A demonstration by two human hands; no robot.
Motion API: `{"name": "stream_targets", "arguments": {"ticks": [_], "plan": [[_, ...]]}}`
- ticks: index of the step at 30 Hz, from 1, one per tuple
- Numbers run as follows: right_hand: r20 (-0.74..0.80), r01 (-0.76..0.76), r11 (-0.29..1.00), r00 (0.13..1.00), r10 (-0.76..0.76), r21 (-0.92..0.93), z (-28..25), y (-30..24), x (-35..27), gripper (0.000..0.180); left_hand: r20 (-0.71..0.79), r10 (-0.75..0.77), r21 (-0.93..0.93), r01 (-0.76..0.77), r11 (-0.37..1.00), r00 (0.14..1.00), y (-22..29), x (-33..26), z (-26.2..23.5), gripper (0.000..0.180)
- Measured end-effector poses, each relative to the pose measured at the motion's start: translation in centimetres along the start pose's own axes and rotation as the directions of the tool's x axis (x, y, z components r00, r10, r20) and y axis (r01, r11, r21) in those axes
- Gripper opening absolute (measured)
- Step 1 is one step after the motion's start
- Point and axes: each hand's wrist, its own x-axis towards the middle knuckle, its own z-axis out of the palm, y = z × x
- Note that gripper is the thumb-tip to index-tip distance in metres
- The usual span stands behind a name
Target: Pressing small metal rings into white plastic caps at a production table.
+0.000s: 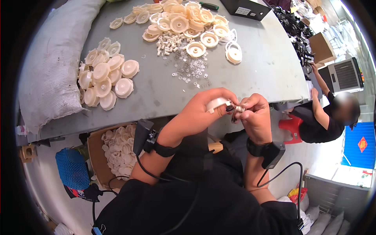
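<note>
Just past the table's near edge, my two hands meet in front of my body. My left hand (197,113) is closed around a round cream plastic cap (216,104), mostly covered by the fingers. In my right hand (256,119), thumb and fingers pinch a small cream plastic fitting (240,109) against the cap's side. A small dark piece (229,107) shows between the fingertips; its kind is unclear. Beyond the hands lie small clear washers (192,69), little cream fittings (169,43) and a heap of cream round caps (179,24).
More cap pieces (102,74) are piled at left beside a big white sack (58,58). A screwdriver (208,6) and black box (246,9) sit at the back. Below the table edge, a carton (96,150) holds white parts. Another person (321,117) works at right.
</note>
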Motion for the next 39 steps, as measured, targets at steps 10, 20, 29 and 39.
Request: {"name": "stream_targets", "arguments": {"ticks": [10,20,29,39], "plan": [[-0.011,-0.093,0.993,0.995,0.094,0.078,-1.1,-0.3,-2.0,0.014,0.012,-0.057,0.078,0.056,0.995,0.998,-0.2,-0.3,1.6,0.033],[-0.180,-0.026,0.959,0.983,-0.026,-0.282,0.9,-0.3,-2.8,0.014,-0.245,-0.206,-0.417,0.089,0.905,0.947,-1.9,1.1,4.1,0.030],[-0.229,0.048,0.950,0.965,-0.124,-0.310,0.7,0.2,-3.0,0.013,-0.305,-0.142,-0.112,0.113,0.987,0.942,-2.0,1.0,5.4,0.023],[-0.268,0.097,0.948,0.946,-0.183,-0.302,0.2,0.3,-2.9,0.013,-0.267,-0.007,-0.132,-0.029,0.991,0.964,-3.0,0.8,6.8,0.042]]}}
